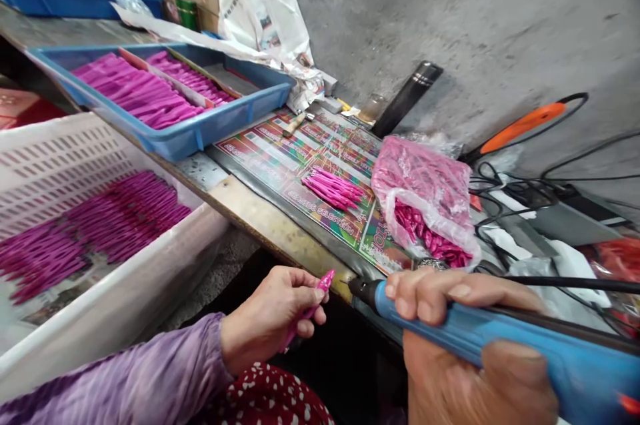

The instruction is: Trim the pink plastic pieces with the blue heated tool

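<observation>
My left hand (pixel 273 311) is shut on a slim pink plastic piece (pixel 306 313), its pointed end sticking out above the fingers. My right hand (pixel 450 338) grips a blue-handled soldering iron (pixel 525 348). The iron's black tip (pixel 361 289) points left toward the pink piece, with a small gap between them. A white crate (pixel 65 178) at my left holds many similar pink pieces (pixel 100 225). A small bunch of them (pixel 333 188) lies on a printed mat (pixel 265 168) ahead of my hands.
A blue tray (pixel 200 131) of pink pieces stands on the bench, with another blue tray (pixel 60 1) behind it. A pink plastic bag (pixel 423 178) sits on the mat. Black cables (pixel 505 198), a dark flask (pixel 407 98) and an orange-handled tool (pixel 523 123) lie near the concrete wall (pixel 475 25).
</observation>
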Motion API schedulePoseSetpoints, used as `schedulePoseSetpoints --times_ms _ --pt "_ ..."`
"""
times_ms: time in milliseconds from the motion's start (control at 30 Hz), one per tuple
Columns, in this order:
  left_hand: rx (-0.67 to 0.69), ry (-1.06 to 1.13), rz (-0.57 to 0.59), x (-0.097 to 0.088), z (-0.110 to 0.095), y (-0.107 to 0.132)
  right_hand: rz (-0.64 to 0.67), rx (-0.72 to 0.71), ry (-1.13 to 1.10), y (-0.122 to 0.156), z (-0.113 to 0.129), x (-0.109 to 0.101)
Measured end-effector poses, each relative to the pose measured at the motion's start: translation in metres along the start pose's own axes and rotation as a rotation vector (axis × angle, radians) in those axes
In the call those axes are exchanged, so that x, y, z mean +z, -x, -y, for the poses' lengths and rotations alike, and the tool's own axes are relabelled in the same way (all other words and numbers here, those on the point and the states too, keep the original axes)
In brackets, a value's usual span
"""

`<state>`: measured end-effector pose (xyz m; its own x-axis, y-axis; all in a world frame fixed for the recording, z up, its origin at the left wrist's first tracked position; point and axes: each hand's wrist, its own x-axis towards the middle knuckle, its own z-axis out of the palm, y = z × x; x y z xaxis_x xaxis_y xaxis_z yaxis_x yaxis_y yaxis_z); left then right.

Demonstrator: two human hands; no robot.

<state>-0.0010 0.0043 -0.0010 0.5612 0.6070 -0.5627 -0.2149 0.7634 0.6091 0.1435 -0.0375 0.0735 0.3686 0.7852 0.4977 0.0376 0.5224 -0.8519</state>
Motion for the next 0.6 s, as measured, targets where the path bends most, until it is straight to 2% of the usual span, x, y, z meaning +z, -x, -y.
schedulePoseSetpoints --times_ms 267,600 --pt "0.041 -0.019 -0.101 0.006 0.008 -0.009 0.037 0.012 0.003 -0.002 -0.002 0.000" --pt "0.056 -0.043 -0.125 0.007 0.013 -0.010 0.077 0.031 -0.028 -0.002 -0.004 0.000"
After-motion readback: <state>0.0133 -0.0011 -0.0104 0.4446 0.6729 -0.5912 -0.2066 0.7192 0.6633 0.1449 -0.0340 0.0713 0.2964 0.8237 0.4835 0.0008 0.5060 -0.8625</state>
